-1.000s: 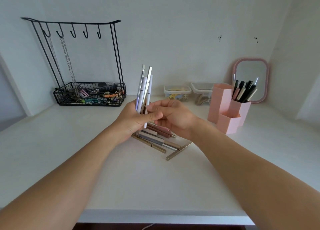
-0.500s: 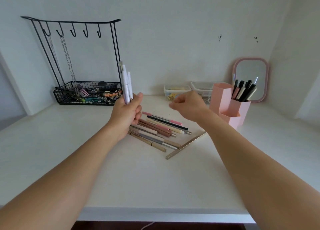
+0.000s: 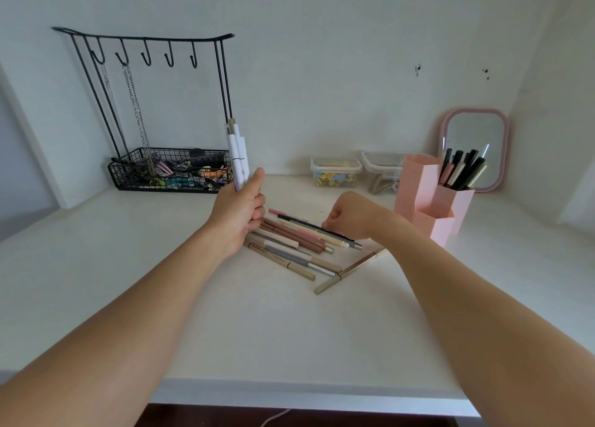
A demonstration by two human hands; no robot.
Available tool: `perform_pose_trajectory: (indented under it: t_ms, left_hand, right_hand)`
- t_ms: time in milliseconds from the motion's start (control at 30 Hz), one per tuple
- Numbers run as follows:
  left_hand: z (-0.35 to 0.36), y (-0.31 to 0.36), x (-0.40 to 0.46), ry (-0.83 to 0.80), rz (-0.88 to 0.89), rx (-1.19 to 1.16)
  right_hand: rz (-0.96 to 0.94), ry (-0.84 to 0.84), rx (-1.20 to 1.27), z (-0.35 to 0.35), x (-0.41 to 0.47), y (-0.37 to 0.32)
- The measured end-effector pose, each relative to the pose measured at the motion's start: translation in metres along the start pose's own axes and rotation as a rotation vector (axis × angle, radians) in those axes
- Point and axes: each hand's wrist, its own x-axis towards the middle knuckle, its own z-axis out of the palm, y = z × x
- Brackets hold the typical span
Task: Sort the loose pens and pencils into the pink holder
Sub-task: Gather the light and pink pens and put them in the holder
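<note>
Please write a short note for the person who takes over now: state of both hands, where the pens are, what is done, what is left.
Left hand grips a bundle of white pens upright above the desk.
Right hand is lowered onto the loose pile, fingers curled at a pen; whether it already pinches one cannot be told.
Pink holder stands at the right; its back compartment holds several dark pens.
Done: those pens are in the holder.
Left: the white bundle and the pile on the desk.

bare desk (image 3: 161,281) front-left, pink holder (image 3: 428,201) and mirror (image 3: 473,146) crowd right
</note>
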Motion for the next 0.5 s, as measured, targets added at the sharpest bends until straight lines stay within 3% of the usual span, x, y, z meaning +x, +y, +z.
perform_pose_trajectory:
  t_ms: [400, 500]
  left_hand:
    - [0.002, -0.001, -0.003, -0.017, 0.045, 0.074]
    - [0.002, -0.002, -0.003, -0.044, 0.056, 0.054]
  right_hand:
    - [-0.061, 0.12, -0.109, 0.003, 0.008, 0.01]
    - [-0.045, 0.134, 0.137, -0.001, 0.009, 0.009]
